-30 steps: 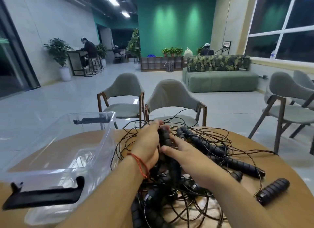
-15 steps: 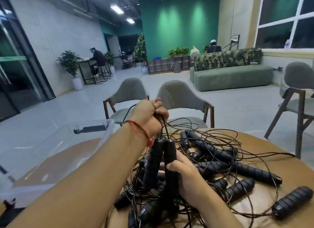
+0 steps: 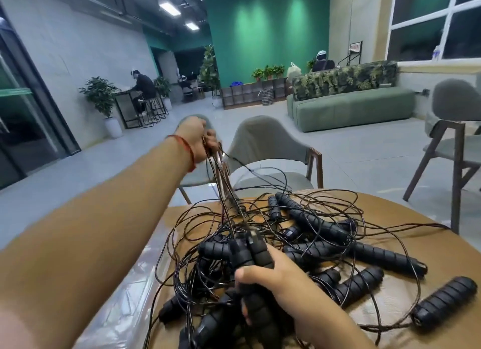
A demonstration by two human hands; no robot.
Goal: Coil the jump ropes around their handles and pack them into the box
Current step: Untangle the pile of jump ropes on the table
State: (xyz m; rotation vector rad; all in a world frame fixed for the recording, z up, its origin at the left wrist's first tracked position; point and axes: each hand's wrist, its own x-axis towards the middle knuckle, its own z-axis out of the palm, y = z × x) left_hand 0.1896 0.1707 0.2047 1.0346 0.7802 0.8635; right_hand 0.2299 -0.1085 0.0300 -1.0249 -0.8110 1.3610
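The right hand [image 3: 270, 278] is closed around two black ribbed foam handles [image 3: 251, 252] above the bench, while the left hand [image 3: 199, 138], raised beyond it, pinches their thin, light, springy black cord [image 3: 221, 182], which probably tangles easily.

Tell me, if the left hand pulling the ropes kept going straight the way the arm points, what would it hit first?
Probably the grey chair behind the table. The left hand, shut on rope cords, reaches up and away over it. Depth is unclear, so it might pass above.
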